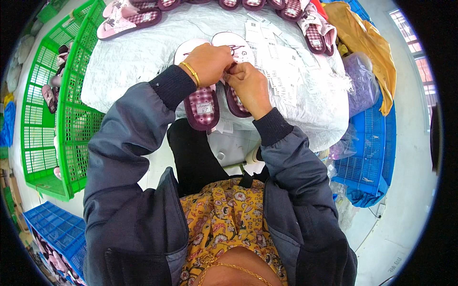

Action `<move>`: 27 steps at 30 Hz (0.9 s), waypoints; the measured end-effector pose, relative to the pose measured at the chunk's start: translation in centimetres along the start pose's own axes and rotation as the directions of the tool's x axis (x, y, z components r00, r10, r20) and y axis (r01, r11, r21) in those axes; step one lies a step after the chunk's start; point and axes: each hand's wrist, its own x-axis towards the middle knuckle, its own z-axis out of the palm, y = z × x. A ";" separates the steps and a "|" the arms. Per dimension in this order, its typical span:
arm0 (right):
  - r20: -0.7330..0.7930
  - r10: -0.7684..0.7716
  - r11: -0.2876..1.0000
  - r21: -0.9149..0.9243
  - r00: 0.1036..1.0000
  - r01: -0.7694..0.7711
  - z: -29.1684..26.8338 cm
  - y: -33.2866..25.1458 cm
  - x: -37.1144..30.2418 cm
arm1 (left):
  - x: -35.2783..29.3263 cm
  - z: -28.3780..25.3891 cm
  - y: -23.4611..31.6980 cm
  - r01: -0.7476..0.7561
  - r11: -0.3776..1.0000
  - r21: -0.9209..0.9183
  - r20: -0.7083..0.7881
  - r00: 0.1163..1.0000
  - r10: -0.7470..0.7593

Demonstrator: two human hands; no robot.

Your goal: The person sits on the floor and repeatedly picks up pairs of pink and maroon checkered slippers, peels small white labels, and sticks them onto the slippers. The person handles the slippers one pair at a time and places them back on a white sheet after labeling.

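A pair of slippers lies side by side at the near edge of the table, with pale pink printed uppers and maroon checked footbeds. My left hand (208, 61) is closed over the inner side of the left slipper (203, 114), partly covering its upper. Close against it, my right hand (249, 89) pinches at the inner side of the right slipper (228, 40). The fingertips of both hands meet between the two uppers. Whatever they hold there is small and hidden by the fingers.
White wrapping covers the table (125, 71). Printed paper labels (281, 78) lie right of my hands. More slippers (130, 20) line the far edge. Green crates (76, 138) stand left, a blue crate (55, 229) lower left, and blue crates (365, 157) with a yellow cloth (365, 40) right.
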 end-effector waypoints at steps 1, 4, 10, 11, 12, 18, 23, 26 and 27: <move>0.019 0.017 1.000 0.010 1.000 -0.017 0.0 -0.1 0.0 | 0.0 -0.2 0.1 -0.033 0.999 0.022 -0.006 0.999 0.033; 0.070 0.080 0.994 0.063 0.994 -0.084 -0.3 -0.3 0.0 | 0.2 -1.3 0.7 -0.086 0.995 0.055 0.002 0.996 0.086; 0.066 0.016 0.843 0.536 0.998 -0.049 -0.3 1.1 -0.4 | -1.6 -3.6 1.5 -0.143 0.989 0.045 -0.231 0.961 0.150; 0.064 -0.012 0.803 0.595 0.998 -0.028 -0.6 0.8 -0.7 | -1.9 -4.1 1.7 -0.143 0.989 0.043 -0.265 0.953 0.149; 0.065 -0.038 0.758 0.652 0.997 -0.014 -0.7 0.4 -1.0 | -2.4 -4.5 2.0 -0.138 0.990 0.039 -0.297 0.944 0.143; 0.138 -0.167 0.767 0.640 0.976 0.040 -0.7 0.3 -0.8 | -4.3 -5.3 4.0 -0.046 0.994 -0.100 -0.342 0.940 0.009; 0.152 -0.156 0.711 0.703 0.976 0.004 -1.2 -0.3 -1.4 | -5.4 -5.2 4.3 -0.031 0.984 -0.174 -0.507 0.859 -0.063; 0.198 -0.163 0.717 0.697 0.966 -0.022 -2.3 -0.5 -2.1 | -7.0 -5.0 2.9 0.013 0.991 -0.131 -0.445 0.893 -0.071; 0.214 -0.162 0.768 0.641 0.963 -0.013 -2.6 -0.7 -2.5 | -7.5 -4.3 2.4 0.003 0.993 -0.116 -0.415 0.908 -0.051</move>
